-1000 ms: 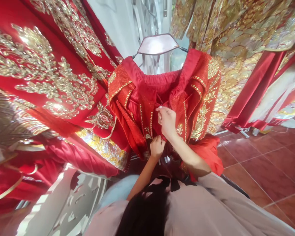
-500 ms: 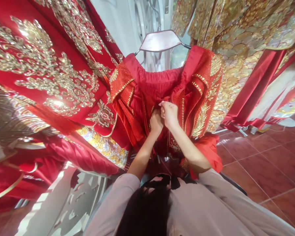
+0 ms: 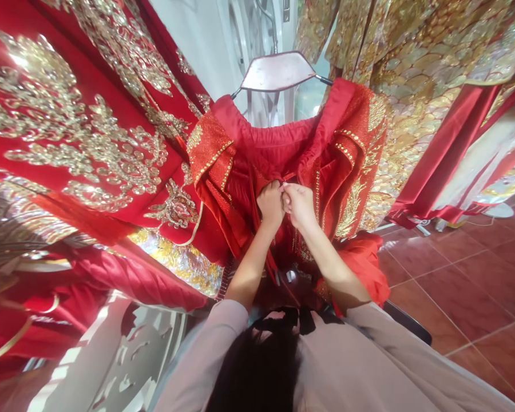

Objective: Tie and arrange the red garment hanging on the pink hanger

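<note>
A red costume jacket (image 3: pixel 356 166) with gold beading and gold embroidery hangs in front of me on a white-topped hanger (image 3: pixel 278 71). Its neckline is gathered, and thin red strings show at the front opening. My left hand (image 3: pixel 271 205) is closed there, fingers curled in a pinch on a red string. Right against it, my right hand (image 3: pixel 300 205) is also closed, thumb and fingertips pinching the string. The fingers cover most of the string, so whether it is knotted cannot be seen.
To the left hangs red cloth with silver-gold sequin work (image 3: pixel 107 154). Gold scale-patterned costumes (image 3: pixel 429 86) hang behind on the right, beside red and white drapes (image 3: pixel 450 154). A white cut-out panel (image 3: pixel 111 349) stands at lower left, over a red tiled floor (image 3: pixel 463 286).
My left hand has risen from below the right hand to level with it, fingertips meeting. My right hand has dropped slightly. The view has shifted a little.
</note>
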Demonstrator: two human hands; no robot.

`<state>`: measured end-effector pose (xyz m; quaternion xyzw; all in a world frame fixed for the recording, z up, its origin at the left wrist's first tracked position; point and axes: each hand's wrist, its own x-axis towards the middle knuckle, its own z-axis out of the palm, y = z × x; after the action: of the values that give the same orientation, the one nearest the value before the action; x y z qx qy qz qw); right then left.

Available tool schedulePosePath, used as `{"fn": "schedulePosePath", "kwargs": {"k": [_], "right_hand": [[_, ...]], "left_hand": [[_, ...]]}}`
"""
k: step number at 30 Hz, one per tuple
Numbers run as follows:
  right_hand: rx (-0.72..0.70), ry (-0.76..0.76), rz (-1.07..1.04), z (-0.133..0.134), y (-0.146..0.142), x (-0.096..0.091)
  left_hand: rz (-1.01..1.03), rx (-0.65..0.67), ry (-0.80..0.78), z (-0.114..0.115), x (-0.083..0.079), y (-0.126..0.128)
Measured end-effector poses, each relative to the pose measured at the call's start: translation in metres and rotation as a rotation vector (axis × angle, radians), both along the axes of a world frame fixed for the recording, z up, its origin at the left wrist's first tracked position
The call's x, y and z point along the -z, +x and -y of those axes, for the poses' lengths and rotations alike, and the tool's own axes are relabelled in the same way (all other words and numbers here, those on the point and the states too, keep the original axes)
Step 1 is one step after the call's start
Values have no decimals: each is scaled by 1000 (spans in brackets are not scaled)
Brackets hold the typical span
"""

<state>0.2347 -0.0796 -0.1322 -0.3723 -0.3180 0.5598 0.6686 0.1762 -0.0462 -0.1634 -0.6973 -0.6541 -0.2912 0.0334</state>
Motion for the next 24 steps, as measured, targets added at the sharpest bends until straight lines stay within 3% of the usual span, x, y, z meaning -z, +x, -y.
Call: {"fn": "schedulePosePath", "kwargs": {"k": [3,6,10,13,17,20,24], "right_hand": [[16,-28,-15,-6,-3,-10],[85,43,67,-10,-6,-16],[145,193,367,-9,3,-7],[303,265,634,-5,11,-3],[428,340,813,2,15,-18],[355,361,786,1,17,-36],[-37,288,763,-10,26,-56]], "left_hand": [[-4,11,-30,6,6,0],[21,25,-62,12,9,-3],[-3,77,-64,20,7,-9],[1,99,-65,27,4,-11],[55,129,-62,33,1,-10],[48,123,-43,34,0,-10],[29,129,11,32,4,-10]]}}
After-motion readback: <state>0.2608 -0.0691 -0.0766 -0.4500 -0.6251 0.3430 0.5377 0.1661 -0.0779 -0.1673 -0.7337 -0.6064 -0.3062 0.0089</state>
